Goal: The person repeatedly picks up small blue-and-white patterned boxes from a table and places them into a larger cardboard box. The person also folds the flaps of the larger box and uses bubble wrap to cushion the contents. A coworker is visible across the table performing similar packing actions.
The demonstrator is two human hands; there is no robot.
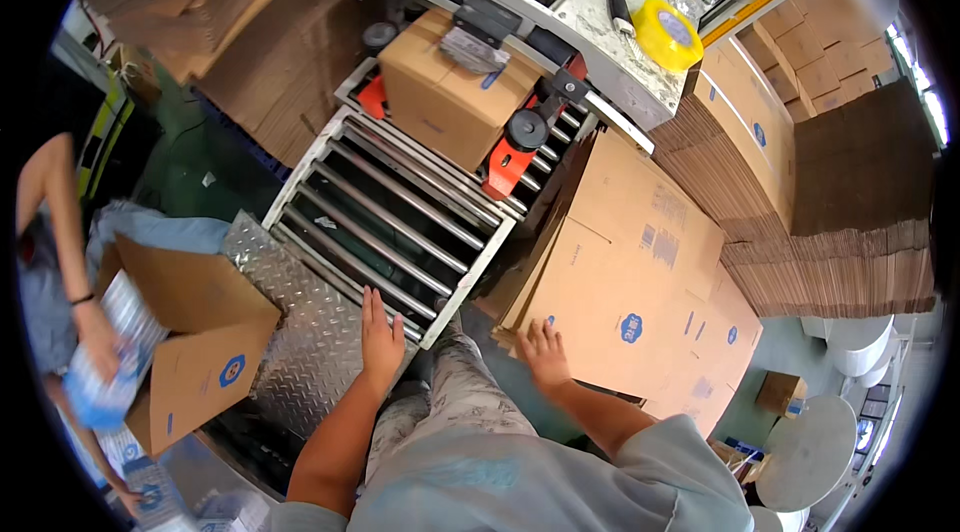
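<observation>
My left hand [381,340] is held flat with its fingers stretched out, over the near end of the roller conveyor [395,202], and holds nothing. On the right, my right hand [543,356] has its fingers apart at the left edge of a leaning stack of flattened cardboard boxes [610,262]. Its fingertips seem to touch the front sheet. Farther along the rollers, a closed brown carton [440,97] sits in the carton sealing machine [485,20], between orange-red side guides [508,170]. Both hands are apart from that carton.
At left a co-worker's hand [100,337] holds a blue-and-white plastic pack at an open carton [215,372]. A diamond-plate metal sheet [300,332] adjoins the conveyor. Yellow tape [667,35] lies on the machine top. Folded cardboard stacks [770,232] rise at right.
</observation>
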